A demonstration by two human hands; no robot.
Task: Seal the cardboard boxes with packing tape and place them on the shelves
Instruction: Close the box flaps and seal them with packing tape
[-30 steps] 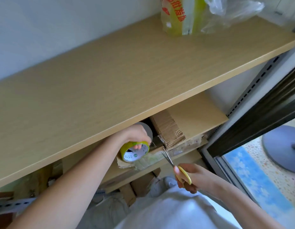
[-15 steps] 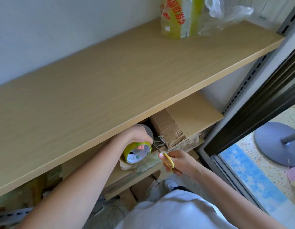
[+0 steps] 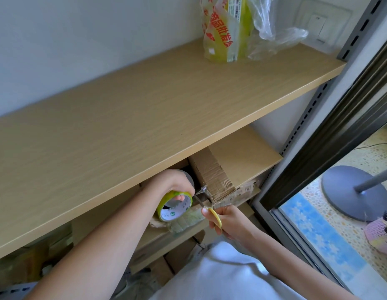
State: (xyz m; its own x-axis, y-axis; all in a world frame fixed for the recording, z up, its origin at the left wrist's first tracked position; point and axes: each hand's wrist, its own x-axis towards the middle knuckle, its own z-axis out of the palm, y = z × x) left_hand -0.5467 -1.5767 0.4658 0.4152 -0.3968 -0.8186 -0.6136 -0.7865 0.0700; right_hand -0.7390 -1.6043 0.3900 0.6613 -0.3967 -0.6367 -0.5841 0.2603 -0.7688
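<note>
Head view, looking down past the wide pale wooden upper shelf to the lower shelf board, where the brown corrugated cardboard box sits with its creased end facing me. My left hand curls over the yellow-green roll of clear packing tape, one fingertip hooked inside the core, and holds it just beside the box's near corner. A short stretch of clear tape runs from the roll toward that corner. My right hand grips the yellow-handled scissors, fingers wrapped round the handles, blades pointing up toward the stretched tape between roll and box. Whether the blades are parted or closed I cannot tell; they are too thin to read.

I judge the step in hand to be cutting the tape free after a strip has gone onto the box, so sealing of this box is near its end, though how well the flaps are covered is hidden under the upper shelf.

The next move calls for keeping the tape taut with my left hand while the blades close squarely across it, then pressing the loose end flat on the cardboard. Slack tape could fold and stick to itself.

A yellow printed plastic bag stands at the back of the upper shelf.
</note>
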